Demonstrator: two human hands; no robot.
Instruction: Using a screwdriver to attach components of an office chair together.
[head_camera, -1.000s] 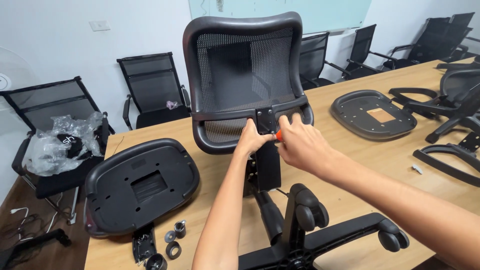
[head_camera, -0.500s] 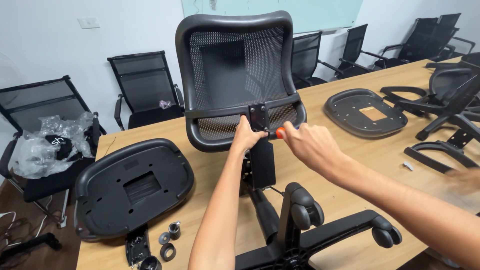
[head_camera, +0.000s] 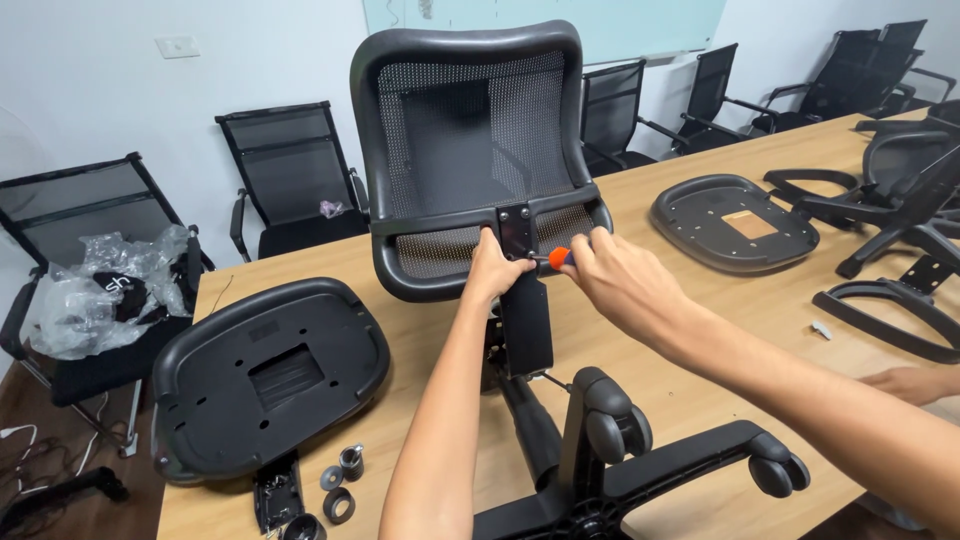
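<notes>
A black mesh chair backrest stands upright on the wooden table, joined to a black bracket below it. My left hand rests against the metal plate at the backrest's lower middle. My right hand grips a screwdriver with an orange handle, its tip at that plate. A five-star wheeled base lies in front of me.
A black seat pan lies upside down at the left, with small round parts near the table edge. Another seat pan and armrests lie at the right. Another person's hand rests at the right. Chairs line the wall.
Both hands stay at the plate; my right hand has shifted slightly with the screwdriver. The view has moved a little closer.
</notes>
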